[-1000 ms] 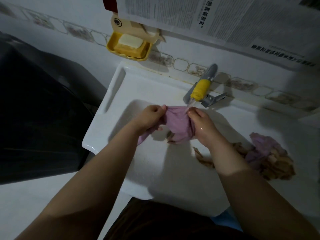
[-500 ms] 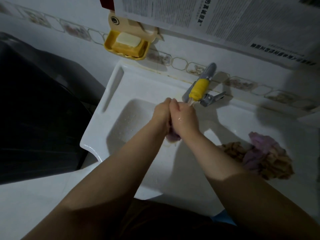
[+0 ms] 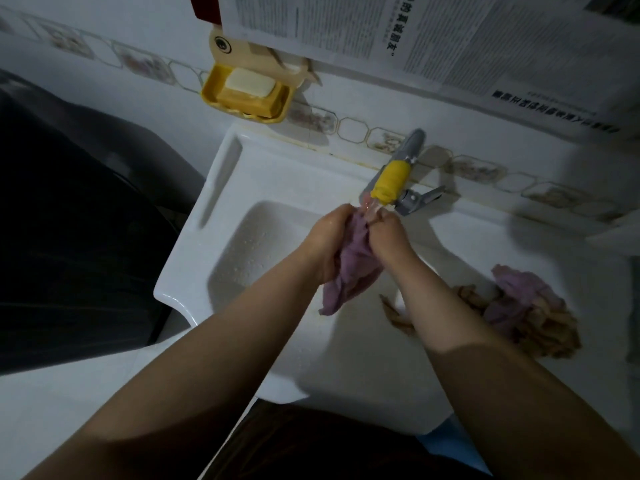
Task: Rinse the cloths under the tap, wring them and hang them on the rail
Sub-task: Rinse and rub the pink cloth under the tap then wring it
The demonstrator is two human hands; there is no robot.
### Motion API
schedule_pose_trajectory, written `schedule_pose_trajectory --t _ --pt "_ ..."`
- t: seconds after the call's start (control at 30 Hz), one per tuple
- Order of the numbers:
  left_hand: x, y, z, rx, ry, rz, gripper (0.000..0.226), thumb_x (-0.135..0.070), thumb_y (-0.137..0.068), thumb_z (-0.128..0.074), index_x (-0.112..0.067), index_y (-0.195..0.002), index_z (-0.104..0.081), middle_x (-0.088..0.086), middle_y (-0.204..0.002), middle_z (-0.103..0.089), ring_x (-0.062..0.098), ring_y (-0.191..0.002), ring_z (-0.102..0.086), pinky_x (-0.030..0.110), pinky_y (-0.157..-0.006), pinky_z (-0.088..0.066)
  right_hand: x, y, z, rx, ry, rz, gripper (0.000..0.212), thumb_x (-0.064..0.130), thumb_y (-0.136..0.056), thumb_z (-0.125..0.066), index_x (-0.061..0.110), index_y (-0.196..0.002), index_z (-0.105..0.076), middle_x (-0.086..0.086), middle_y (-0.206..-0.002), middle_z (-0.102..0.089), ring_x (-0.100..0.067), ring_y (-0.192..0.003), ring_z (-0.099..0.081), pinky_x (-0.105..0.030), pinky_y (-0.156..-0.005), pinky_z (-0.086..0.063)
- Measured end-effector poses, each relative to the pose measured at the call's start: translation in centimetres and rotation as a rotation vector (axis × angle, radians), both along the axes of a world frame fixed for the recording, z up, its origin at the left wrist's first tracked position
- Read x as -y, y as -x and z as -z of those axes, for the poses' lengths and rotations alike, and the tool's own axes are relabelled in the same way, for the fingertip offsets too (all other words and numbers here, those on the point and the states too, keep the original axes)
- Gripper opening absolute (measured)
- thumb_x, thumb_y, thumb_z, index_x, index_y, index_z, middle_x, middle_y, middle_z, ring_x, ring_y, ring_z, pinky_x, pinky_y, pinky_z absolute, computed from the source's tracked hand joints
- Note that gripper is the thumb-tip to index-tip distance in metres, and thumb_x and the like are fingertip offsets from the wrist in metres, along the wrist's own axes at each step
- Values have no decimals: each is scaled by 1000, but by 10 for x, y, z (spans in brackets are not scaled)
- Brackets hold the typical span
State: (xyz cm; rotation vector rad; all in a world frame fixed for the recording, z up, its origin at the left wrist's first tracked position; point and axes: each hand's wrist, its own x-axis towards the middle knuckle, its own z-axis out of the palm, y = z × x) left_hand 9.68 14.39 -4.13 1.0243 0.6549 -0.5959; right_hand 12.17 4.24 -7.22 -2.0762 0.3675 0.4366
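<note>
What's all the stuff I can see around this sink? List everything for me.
held cloth: one, purple, bunched below the tap
cloth pile: several, purple and tan, on the sink's right side
tap: one, grey with yellow wrap, at the back wall
sink: one, white, centre
soap dish: one, yellow, on the wall, holding a pale soap bar
newspaper: printed sheets, on the wall above
left hand: grips the held cloth
right hand: grips the held cloth

A bunched purple fabric cloth (image 3: 349,268) hung directly below the grey tap with yellow sleeve (image 3: 391,181). A crumpled purple-and-tan cloth pile (image 3: 526,317) lay on the sink's right ledge.
</note>
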Motion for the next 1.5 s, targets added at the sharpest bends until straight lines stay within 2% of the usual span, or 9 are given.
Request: schedule_pose_trajectory --t 0.13,0.4,0.57,0.73,0.87,1.0,1.13,1.27,1.5 --pt "-23 -15 -4 55 30 35 28 -17 -91 -58 -9 -65 -52 11 -53 -52 20 -47 -51 24 -50 -44 9 26 10 -265 -149 -223 52 60 -93 -31 23 -88 -67 -1 -95 -68 -14 -92 -64 -24 -75 -45" --pt "-48 -20 -2 183 -154 208 30 14 -85 -46 -6 -62 -45 6 -42 -49 10 -29 -38 14 -32 -30 39 28 38 -257 -156 -344 13 16 -81 -74 16 -90 -65 7 -76 -69 -3 -68 -63 -19 -65 -48" --pt "-65 -20 -2 251 -699 571 10 -3 -81 -68 -7 -77 -60 0 -47 -52 11 -40 -45 16 -34 -34 58 30 37 -145 -77 -195 29 19 -89 -66 -3 -70 -58 0 -62 -52 -9 -61 -47 -25 -61 -37" --pt "-74 -6 20 320 -682 776 99 -18 -74 -81 -19 -150 -17 18 -134 -52 29 -119 -52 32 -97 -44 58 32 9 -53 -192 -60 19 28 -97 -52 15 -93 -66 5 -83 -66 -4 -76 -59 -19 -68 -45" --pt "-74 -7 37 633 -901 790 3 -17 -86 -70 -19 -87 -68 -3 -73 -59 6 -77 -54 38 -83 -49 49 24 -3 32 -103 -107 21 34 -99 -46 16 -101 -57 -2 -93 -62 -15 -84 -56 -24 -66 -44" --pt "-73 -7 26 485 -778 536 36 -41 -99 -45 -17 -76 -56 7 -81 -63 31 -58 -66 44 -58 -58 47 21 -10 -18 -114 -310 38 26 -83 -71 24 -112 -45 8 -97 -60 -1 -81 -54 -5 -63 -42" --pt "-70 -12 18 430 -691 266 46 -42 -102 -35 -7 -80 -54 9 -63 -56 12 -49 -58 19 -45 -46 48 20 -8 -85 -22 -477 8 17 -87 -67 16 -90 -59 7 -81 -59 -3 -72 -52 -11 -61 -45" --pt "-63 -12 31 255 -381 227 78 -69 -84 -47 5 -100 -65 23 -88 -67 28 -83 -65 31 -81 -51 48 18 -9 -83 -117 -252 32 30 -98 -49 5 -107 -65 -20 -104 -68 -22 -89 -61 -36 -83 -51" --pt "-14 5 39 126 -307 72 41 -33 -103 -38 -7 -74 -52 5 -41 -51 16 -35 -50 20 -44 -42 -8 31 -12 119 -98 -28 45 48 -94 -50 13 -68 -60 -4 -61 -64 -6 -55 -61 -22 -59 -49"
